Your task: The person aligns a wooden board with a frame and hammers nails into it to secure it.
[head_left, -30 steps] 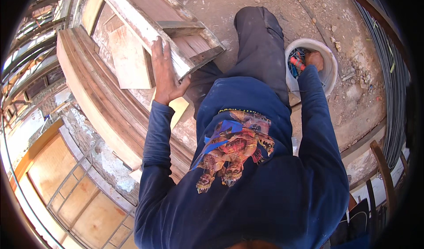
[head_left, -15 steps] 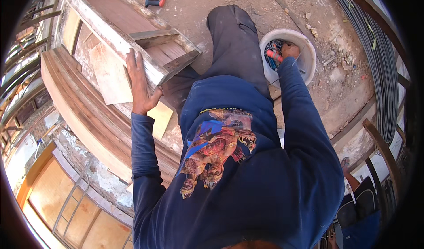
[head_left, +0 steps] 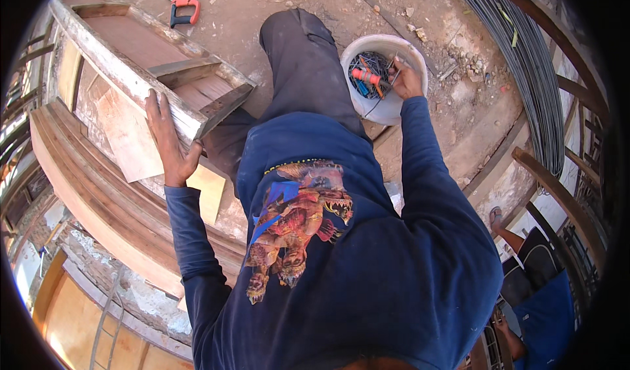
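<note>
My left hand (head_left: pixel 170 140) lies against the near edge of a weathered wooden frame (head_left: pixel 118 66), fingers stretched along it and thumb apart at its corner. The frame has a reddish panel inside and a short cross-piece, and its near end reaches my leg. On the right, my right hand (head_left: pixel 407 80) is at the inner wall of a white bucket (head_left: pixel 352 46), its fingers pinched on a thin grey nail. Many loose nails (head_left: pixel 373 63) fill the bucket's bottom. Among them lies a red-and-grey handled tool (head_left: pixel 365 76), its kind unclear.
A handsaw (head_left: pixel 185 9) with a red-and-black handle lies beyond the frame. Curved wooden boards (head_left: pixel 98 186) are stacked at left, near a plywood offcut (head_left: pixel 128 134). Steel rods (head_left: pixel 531 75) run along the right. Another person's leg and blue clothing (head_left: pixel 545 317) show at lower right.
My right hand has risen from deep among the nails to the bucket's right side, a nail now showing at its fingertips. The whole view has shifted; my left hand stays on the frame.
</note>
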A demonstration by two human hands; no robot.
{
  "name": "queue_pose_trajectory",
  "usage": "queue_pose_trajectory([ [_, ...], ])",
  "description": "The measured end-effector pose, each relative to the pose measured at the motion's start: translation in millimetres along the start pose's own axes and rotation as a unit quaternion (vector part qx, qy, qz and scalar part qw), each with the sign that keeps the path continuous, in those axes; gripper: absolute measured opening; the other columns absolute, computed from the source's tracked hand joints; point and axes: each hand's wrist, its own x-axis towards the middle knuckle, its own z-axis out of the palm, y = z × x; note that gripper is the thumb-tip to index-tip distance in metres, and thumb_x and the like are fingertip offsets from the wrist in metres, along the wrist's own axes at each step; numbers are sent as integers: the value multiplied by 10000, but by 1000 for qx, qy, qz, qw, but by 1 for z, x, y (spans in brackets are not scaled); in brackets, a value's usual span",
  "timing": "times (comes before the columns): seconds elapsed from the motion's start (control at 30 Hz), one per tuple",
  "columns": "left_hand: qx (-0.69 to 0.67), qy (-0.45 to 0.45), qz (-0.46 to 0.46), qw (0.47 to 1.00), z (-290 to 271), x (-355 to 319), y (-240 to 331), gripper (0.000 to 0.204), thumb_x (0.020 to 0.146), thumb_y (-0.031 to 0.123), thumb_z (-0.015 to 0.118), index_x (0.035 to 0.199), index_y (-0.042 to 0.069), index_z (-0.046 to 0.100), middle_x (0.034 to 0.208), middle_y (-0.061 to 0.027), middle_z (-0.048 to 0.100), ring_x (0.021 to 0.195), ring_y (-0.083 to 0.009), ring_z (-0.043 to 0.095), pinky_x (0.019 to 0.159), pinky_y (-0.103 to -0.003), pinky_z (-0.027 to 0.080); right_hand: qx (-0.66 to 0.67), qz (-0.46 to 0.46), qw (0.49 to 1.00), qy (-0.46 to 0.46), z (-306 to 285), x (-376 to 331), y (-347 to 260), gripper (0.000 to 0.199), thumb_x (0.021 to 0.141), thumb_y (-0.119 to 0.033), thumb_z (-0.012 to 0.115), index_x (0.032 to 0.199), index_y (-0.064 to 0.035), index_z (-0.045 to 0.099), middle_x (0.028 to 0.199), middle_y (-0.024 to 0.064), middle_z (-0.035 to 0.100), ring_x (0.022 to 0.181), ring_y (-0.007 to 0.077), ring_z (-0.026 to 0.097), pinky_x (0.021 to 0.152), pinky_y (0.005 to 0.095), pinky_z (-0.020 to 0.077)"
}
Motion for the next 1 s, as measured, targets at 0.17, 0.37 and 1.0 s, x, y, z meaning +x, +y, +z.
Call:
queue_pose_trajectory([
  [0.17,-20,12,5,1000,4,-2,-3,976,690,392,585,1545,27,286,1618,-254,181,1509,-438,110,1206,-545,90,34,15,998,-54,1,-5,-1,205,990,-178,591,1169,-81,614,900,8,650,680,94,545,541,266,394],
  [0.37,-3,23,-1,1000,6,-9,-8,974,765,550,549,1544,27,289,1616,-258,180,1504,-443,119,1205,-538,104,-237,-82,968,26,4,-12,-3,242,951,-222,633,1116,-55,691,967,83,728,689,157,628,573,317,456],
  [1.0,-19,-3,-7,1000,3,0,-4,1002,674,404,621,1531,12,280,1606,-275,182,1495,-466,112,1202,-554,95,-320,-442,734,-404,304,-176,45,156,879,-106,673,1032,-80,694,1002,104,635,976,327,619,835,412,494],
])
